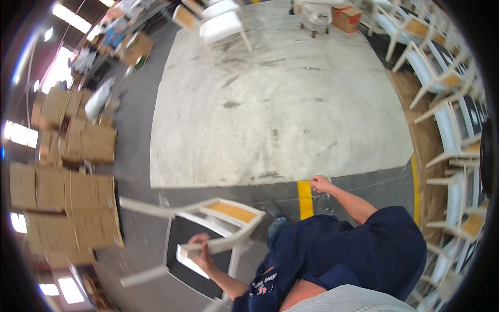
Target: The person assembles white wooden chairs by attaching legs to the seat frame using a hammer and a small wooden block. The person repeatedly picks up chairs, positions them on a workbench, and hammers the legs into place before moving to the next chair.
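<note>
My left hand (200, 248) grips a white rail of a white wooden chair frame (208, 229) with a tan plywood seat panel (230, 210). The chair hangs tilted off the floor at my left side, its legs sticking out to the left. My right hand (320, 183) swings free at my right, fingers loosely curled and nothing in it. A dark blue shirt covers my body at the bottom of the view.
A large pale floor sheet (280, 104) lies ahead on grey concrete, with a yellow floor line (305, 198) at its near edge. Stacked cardboard boxes (67, 197) stand to the left. Rows of white chairs (447, 104) line the right side, and more chairs (221, 23) stand far ahead.
</note>
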The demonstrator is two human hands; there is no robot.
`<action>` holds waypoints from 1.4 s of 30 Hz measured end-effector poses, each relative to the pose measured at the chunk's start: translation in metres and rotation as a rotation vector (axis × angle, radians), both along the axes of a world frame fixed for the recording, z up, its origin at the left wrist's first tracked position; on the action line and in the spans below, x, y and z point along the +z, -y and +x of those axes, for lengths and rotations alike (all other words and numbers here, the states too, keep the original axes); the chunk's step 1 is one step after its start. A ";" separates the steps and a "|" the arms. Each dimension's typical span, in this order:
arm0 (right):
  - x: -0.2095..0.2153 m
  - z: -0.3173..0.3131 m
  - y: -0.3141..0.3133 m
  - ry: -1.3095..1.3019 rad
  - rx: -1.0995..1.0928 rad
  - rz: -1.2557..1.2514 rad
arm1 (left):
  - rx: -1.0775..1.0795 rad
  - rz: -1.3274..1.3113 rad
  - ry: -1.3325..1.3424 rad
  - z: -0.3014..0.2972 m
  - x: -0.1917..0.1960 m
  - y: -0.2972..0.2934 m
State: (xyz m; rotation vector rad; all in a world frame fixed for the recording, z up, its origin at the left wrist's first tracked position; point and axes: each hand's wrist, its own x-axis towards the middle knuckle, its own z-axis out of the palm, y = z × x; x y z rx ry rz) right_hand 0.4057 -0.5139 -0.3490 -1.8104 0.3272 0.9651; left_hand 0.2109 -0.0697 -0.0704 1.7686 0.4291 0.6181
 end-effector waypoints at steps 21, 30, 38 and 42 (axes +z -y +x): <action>0.144 0.244 -0.254 -0.803 -0.619 0.932 | 0.056 -0.338 0.477 0.359 0.189 -0.058; 0.165 0.476 -0.197 -0.719 -0.807 0.786 | -0.603 -0.393 0.481 0.636 0.191 0.032; 0.121 0.721 -0.197 -0.454 -1.050 0.920 | -0.838 -0.288 0.265 0.925 0.162 0.090; 0.079 0.870 -0.178 -0.264 -0.924 1.044 | -1.036 -0.111 0.264 1.073 0.180 0.100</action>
